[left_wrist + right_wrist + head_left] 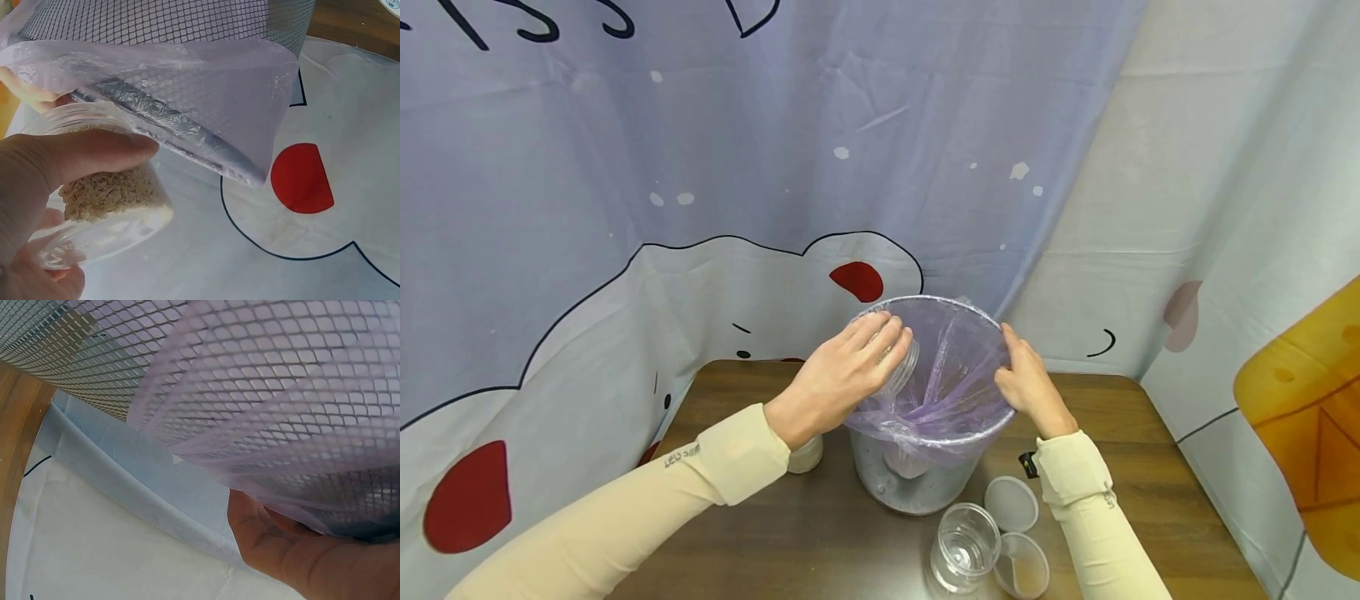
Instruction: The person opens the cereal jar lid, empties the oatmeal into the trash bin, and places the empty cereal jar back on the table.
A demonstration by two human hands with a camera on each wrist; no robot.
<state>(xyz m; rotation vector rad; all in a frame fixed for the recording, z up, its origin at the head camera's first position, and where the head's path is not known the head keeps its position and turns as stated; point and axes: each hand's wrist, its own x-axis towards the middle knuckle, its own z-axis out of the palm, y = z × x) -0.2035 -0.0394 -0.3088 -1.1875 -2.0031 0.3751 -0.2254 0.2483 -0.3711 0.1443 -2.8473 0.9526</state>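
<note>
My left hand (pixel 842 375) grips a clear plastic jar (pixel 904 375) and holds it tilted over the mouth of the bin. In the left wrist view, brown flaky grains (pixel 112 190) lie inside that jar, with the thumb across its side. The wire-mesh trash bin (pixel 250 381) stands on the table, lined with a translucent purple plastic bag (pixel 955 350) folded over its rim. On the bin's right side, my right hand (pixel 1030 383) holds the rim through the bag, fingers partly hidden behind the plastic. Something pale shows low inside the bag.
In front of the bin stands another clear jar (pixel 964 550), beside two round lids, one frosted (pixel 1011 502) and one clear (pixel 1022 567). A small pale-filled container (pixel 807 456) sits under the left wrist. A printed curtain (pixel 760 150) hangs behind the wooden table (pixel 775 533).
</note>
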